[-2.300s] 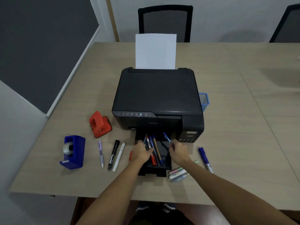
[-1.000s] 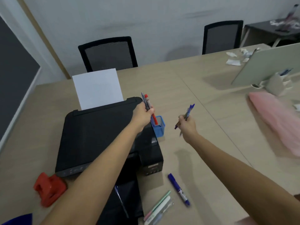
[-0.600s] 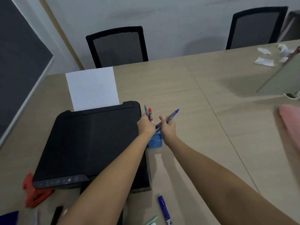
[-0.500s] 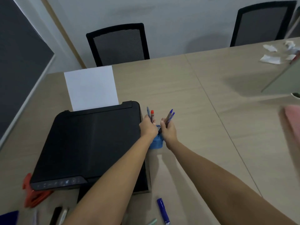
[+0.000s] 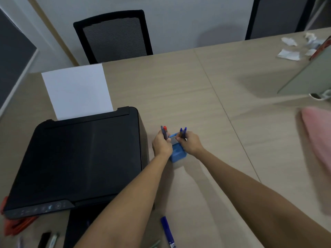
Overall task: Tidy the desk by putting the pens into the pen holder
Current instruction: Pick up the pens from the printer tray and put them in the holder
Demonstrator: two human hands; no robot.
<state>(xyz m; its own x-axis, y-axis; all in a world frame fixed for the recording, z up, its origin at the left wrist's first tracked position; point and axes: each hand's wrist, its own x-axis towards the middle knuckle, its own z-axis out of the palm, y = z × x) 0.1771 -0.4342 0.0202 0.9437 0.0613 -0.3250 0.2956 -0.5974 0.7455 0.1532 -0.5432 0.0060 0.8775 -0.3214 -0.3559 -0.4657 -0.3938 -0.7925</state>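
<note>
A small blue pen holder [image 5: 177,153] stands on the desk just right of the black printer [image 5: 80,158]. My left hand [image 5: 162,144] grips a bunch of pens [image 5: 164,131], one red-capped, upright at the holder's left rim. My right hand [image 5: 190,143] grips two blue pens [image 5: 183,132] upright at its right rim. Their lower ends are hidden by my hands, so I cannot tell how deep they sit. A blue marker [image 5: 168,231] lies on the desk near the front, with more pens [image 5: 47,239] at the lower left.
White paper [image 5: 77,90] stands in the printer's rear feed. An orange hole punch [image 5: 16,226] pokes out at the printer's front left. A pink cloth [image 5: 317,140] and a tilted board [image 5: 311,76] lie at the right, crumpled papers [image 5: 293,47] beyond. Two black chairs [image 5: 114,36] stand behind the desk.
Both hands carried pens from the printer's front tray to the blue holder, came together over it and lowered the pens to its rim. The view has tilted down and closer.
</note>
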